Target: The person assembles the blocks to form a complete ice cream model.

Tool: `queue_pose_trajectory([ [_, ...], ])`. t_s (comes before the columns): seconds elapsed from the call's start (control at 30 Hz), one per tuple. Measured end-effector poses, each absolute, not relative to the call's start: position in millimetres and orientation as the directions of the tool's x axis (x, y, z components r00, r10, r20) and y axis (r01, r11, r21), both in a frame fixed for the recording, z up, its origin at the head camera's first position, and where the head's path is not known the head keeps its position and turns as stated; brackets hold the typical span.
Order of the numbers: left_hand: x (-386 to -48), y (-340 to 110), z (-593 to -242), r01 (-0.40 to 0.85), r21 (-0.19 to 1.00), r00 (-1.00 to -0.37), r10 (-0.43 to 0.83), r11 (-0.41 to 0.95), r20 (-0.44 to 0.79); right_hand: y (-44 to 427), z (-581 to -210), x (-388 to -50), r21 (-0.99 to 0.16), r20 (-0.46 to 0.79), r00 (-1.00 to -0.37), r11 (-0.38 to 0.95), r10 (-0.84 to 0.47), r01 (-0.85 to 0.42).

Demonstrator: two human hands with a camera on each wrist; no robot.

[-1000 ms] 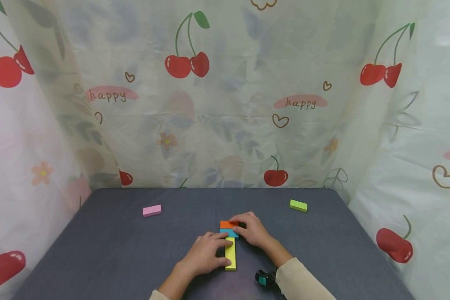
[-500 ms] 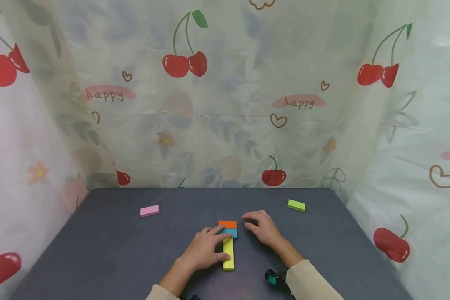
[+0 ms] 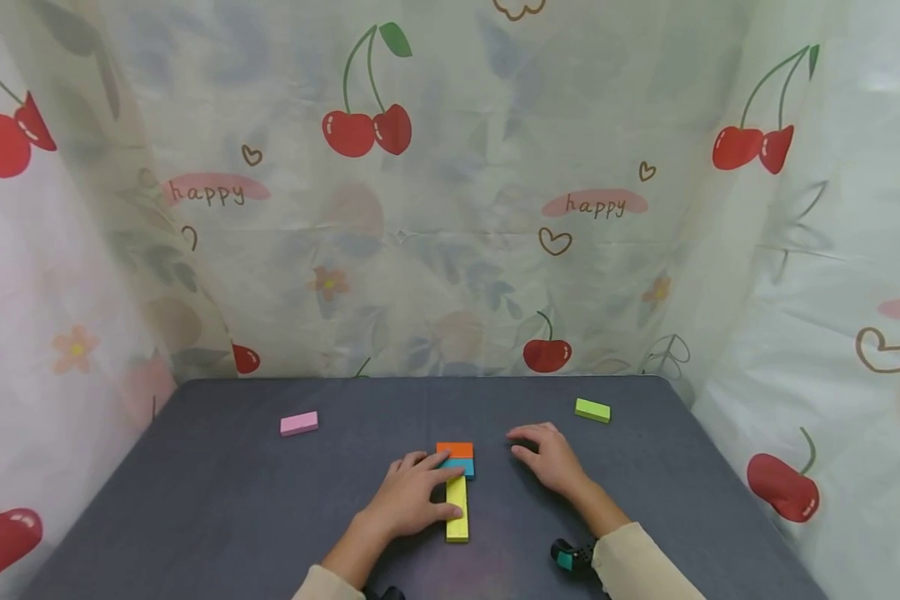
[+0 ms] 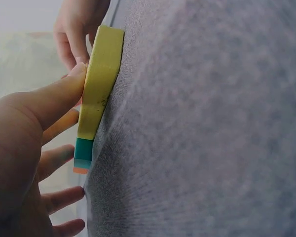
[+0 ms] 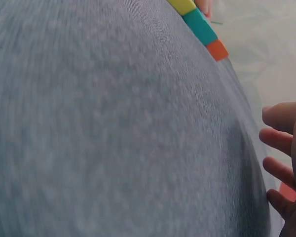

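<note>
A yellow block (image 3: pixel 457 500) lies lengthwise on the dark table. Its far end meets a blue block (image 3: pixel 461 468) lying crosswise, and an orange block (image 3: pixel 456 449) lies against the blue one's far side. My left hand (image 3: pixel 411 498) rests over the blocks from the left. Its thumb touches the yellow block, and its outstretched fingers reach over the blue and orange ones. In the left wrist view the thumb (image 4: pixel 64 91) lies on the yellow block's upper face. To the right, apart from the blocks, my right hand (image 3: pixel 553 458) holds nothing, its fingers loosely bent.
A pink block (image 3: pixel 299 423) lies at the far left of the table (image 3: pixel 270 517), and a lime-green block (image 3: pixel 592 410) at the far right. Behind the table hangs a cherry-patterned curtain (image 3: pixel 450 208), which also covers both sides. A black device (image 3: pixel 570 557) sits at the right wrist.
My right hand has left the orange and blue blocks and moved off to the right. My left hand stays on the blocks, its fingers shifted slightly. The blocks keep their arrangement.
</note>
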State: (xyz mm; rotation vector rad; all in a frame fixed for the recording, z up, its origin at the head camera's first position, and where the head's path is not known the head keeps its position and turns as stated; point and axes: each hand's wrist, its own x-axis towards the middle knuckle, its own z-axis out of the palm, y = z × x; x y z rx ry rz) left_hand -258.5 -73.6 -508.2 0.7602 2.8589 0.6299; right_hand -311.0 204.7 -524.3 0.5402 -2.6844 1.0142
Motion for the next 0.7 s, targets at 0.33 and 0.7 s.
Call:
queue_pose_trajectory([
  [0.33, -255, -72, -505, 0.426, 0.425, -0.878, 0.478, 0.798, -0.016, 224, -522, -318, -0.57, 0.352, -0.911, 0.723, -0.214, -0.391],
  [0.7, -251, -70, -502, 0.419, 0.423, -0.885, 0.466, 0.804, -0.009, 251, -517, -333, -0.453, 0.432, -0.891, 0.821, -0.138, -0.347],
])
